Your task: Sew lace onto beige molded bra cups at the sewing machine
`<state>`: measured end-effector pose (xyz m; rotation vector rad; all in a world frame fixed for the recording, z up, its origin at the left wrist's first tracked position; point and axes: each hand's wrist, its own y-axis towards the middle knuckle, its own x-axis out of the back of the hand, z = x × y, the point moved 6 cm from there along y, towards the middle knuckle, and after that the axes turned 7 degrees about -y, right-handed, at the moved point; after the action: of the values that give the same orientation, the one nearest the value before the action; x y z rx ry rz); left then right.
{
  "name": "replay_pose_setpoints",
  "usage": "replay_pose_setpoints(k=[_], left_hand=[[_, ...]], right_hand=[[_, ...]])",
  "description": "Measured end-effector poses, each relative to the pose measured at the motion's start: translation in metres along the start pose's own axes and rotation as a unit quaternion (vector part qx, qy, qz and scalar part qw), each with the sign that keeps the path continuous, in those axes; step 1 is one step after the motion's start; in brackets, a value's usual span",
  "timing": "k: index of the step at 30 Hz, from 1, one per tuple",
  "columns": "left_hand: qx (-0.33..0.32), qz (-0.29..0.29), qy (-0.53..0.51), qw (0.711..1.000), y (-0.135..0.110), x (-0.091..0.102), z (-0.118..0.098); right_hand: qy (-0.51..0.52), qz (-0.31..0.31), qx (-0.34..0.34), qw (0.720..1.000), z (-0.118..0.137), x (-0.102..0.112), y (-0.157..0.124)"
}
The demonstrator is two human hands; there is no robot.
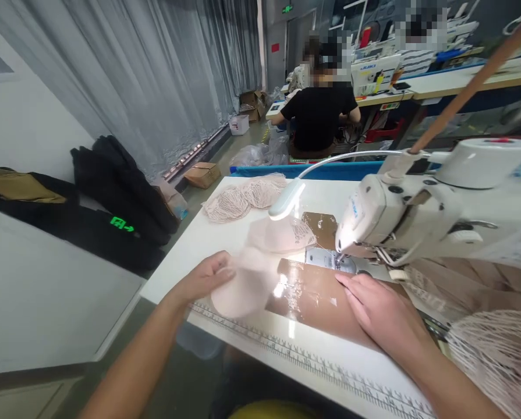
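Note:
My left hand [210, 273] pinches the edge of a pale pink bra cup [243, 288], which is blurred and hangs over the front of the table. Just behind it, another pale cup with lace [282, 234] lies near the needle plate [321, 256]. My right hand [378, 308] rests on the brown covered strip [308, 297] in front of the sewing machine [374, 215]. Its fingers are stretched out below the needle, and I see nothing in them.
Lace cups [245, 198] lie at the table's back left. A lamp [286, 199] on a bent arm hangs over the work. Lace fabric [496, 355] is heaped at the right. A printed ruler [295, 355] runs along the front edge. A person in black [316, 116] sits ahead.

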<state>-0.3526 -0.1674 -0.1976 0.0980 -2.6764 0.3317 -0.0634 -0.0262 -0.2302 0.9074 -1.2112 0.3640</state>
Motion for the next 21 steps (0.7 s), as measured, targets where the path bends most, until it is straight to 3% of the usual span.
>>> replay_pose_setpoints(k=[1, 3, 5, 7, 9, 13, 18, 21], left_hand=[[-0.017, 0.069, -0.063, 0.995, 0.005, -0.018, -0.015], [-0.047, 0.176, -0.09, 0.979, 0.021, -0.053, -0.044], [-0.102, 0.212, -0.032, 0.971, 0.043, -0.082, -0.066], [-0.149, 0.191, 0.071, 0.968, 0.068, -0.106, -0.076], [-0.181, 0.155, 0.162, 0.957, 0.091, -0.124, -0.079], [-0.208, 0.089, 0.24, 0.944, 0.118, -0.134, -0.08], [-0.229, -0.006, 0.304, 0.925, 0.112, -0.123, -0.094], [-0.313, 0.045, 0.343, 0.885, 0.093, -0.137, -0.102]], right_hand=[[0.012, 0.005, -0.014, 1.0, -0.001, 0.002, 0.0], [0.056, 0.007, -0.056, 0.997, -0.005, 0.008, 0.0], [0.117, -0.006, -0.101, 0.988, -0.008, 0.017, -0.001], [0.17, -0.019, -0.125, 0.977, -0.009, 0.025, -0.002], [0.201, -0.011, -0.106, 0.974, -0.003, 0.031, -0.002], [0.154, 0.048, -0.023, 0.987, 0.012, 0.029, 0.0], [0.098, 0.069, -0.002, 0.993, 0.014, 0.02, 0.0], [0.077, 0.067, -0.012, 0.995, 0.012, 0.017, 0.0]])
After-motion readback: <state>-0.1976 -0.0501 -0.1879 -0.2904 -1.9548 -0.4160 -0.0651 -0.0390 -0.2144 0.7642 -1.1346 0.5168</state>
